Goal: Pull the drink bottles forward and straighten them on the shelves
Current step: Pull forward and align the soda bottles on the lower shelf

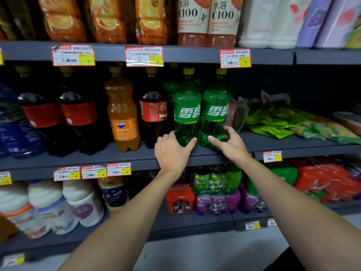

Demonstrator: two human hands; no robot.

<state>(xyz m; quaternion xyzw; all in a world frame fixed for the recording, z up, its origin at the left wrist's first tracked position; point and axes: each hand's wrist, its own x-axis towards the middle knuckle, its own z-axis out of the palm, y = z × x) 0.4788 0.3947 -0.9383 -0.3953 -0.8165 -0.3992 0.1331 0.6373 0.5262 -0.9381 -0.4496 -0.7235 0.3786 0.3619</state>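
Mid-task; left hand [172, 151] curled round base of left green bottle [187, 114]; right hand [229, 145] loosely cupping base of right green bottle [214, 114]; both upright, labels facing out, near middle shelf [97, 160] edge; cola bottle [154, 112] label turned aside, likely next.

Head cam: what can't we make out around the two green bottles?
Head view:
Bases of left Sprite bottle and right Sprite bottle: partly covered by left hand, right hand.
Bottles behind them: mostly hidden by front row.
Price tags: print too small.
Top-shelf orange bottles: caps cut off by top edge.
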